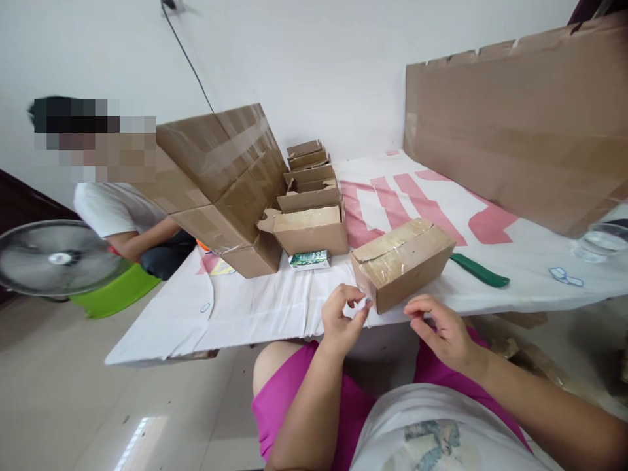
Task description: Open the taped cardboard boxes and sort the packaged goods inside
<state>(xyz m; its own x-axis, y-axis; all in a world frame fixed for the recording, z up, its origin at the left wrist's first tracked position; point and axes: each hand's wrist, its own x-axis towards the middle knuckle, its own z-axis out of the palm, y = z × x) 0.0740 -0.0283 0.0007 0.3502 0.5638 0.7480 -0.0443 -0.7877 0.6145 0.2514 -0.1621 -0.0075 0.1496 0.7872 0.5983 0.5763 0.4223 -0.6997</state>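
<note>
A closed cardboard box (405,256), with shiny clear tape along its top, lies at the table's front edge before me. My left hand (343,317) is at the box's near left corner, thumb and forefinger drawn together in a pinch. Whatever lies between those fingertips is too small to make out. Just right of the box's near end, my right hand (441,330) is held apart from it, fingers bent, thumb separate, with nothing in it. A green-handled tool (481,271), perhaps a folded knife, lies on the cloth right of the box.
Left of the box are a small green-and-white carton (309,260) and a row of open cardboard boxes (310,230). Stacked large cartons (220,170) stand behind them. A big cardboard panel (510,124) and a clear bowl (603,242) are at right. Another person (118,209) sits left, near a fan (59,258).
</note>
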